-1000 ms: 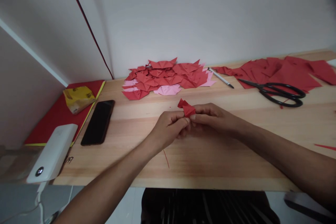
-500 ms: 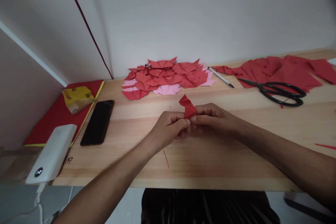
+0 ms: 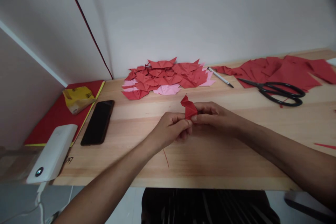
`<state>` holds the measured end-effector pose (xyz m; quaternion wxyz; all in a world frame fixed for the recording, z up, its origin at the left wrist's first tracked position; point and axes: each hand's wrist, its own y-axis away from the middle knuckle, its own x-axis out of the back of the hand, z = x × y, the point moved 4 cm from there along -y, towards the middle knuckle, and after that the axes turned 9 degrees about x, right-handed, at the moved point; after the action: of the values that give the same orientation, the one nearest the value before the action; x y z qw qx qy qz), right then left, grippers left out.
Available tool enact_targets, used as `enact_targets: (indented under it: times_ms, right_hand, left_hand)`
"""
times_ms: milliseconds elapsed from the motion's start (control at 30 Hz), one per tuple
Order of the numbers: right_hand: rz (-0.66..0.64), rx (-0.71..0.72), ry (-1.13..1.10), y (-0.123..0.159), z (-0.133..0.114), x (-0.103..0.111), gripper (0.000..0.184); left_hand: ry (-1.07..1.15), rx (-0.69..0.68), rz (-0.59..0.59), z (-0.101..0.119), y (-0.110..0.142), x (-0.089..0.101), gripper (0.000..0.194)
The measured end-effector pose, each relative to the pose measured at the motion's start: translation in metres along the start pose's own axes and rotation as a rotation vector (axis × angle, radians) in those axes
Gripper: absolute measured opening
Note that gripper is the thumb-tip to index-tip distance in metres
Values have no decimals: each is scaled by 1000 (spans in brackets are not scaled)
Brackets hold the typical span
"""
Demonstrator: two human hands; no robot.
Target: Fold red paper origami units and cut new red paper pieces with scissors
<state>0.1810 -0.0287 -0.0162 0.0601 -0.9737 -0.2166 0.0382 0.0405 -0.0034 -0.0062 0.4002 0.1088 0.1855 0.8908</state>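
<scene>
Between my two hands, over the middle of the wooden table (image 3: pixel 131 161), is a small piece of folded red paper (image 3: pixel 190 111). My left hand (image 3: pixel 174 127) pinches its lower left edge, the thumb lying near the bottom corner. On the other side my right hand (image 3: pixel 212 115) grips it with thumb and fingers. The paper's pointed upper end sticks up above the fingers; its lower part is partly hidden by them. Beyond my hands lies a pile of folded red and pink paper pieces (image 3: pixel 157 77) against the wall.
Black-handled scissors (image 3: pixel 282 91) rest by red paper sheets (image 3: pixel 286 70) at the right. A white pen (image 3: pixel 222 77) lies beside the pile. Leftward are a phone (image 3: pixel 97 122), a white power bank (image 3: pixel 54 154) with a cable, and a yellow packet (image 3: pixel 78 98) on a red folder (image 3: pixel 39 129).
The folded red paper has turned slightly in my fingers, its upper tip shifting a little to the right. Both hands keep their hold in nearly the same place.
</scene>
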Motion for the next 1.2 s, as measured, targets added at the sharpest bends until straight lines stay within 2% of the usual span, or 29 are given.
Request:
enact_targets:
  times_ms: [133,433,600,933,1200]
  right_hand:
    - [-23,19,-15,0,-2,-2,15]
    - [47,0,-4,-2,-3,-5,15]
    - [-34,45,-47,-3,-6,-8,15]
    - [3,18,168,-2,-3,-2,24]
    - [-25,32,192,-3,-3,-3,29]
  left_hand:
    - [4,-4,-20,-1,0,0,22]
    - [-12,-41,11,0,-2,6,23]
    - [-32,-27,16,0,0,4,21]
    - [-15,-73,92,1,-1,7,22]
    - [19,-49,86,0,-2,7,21]
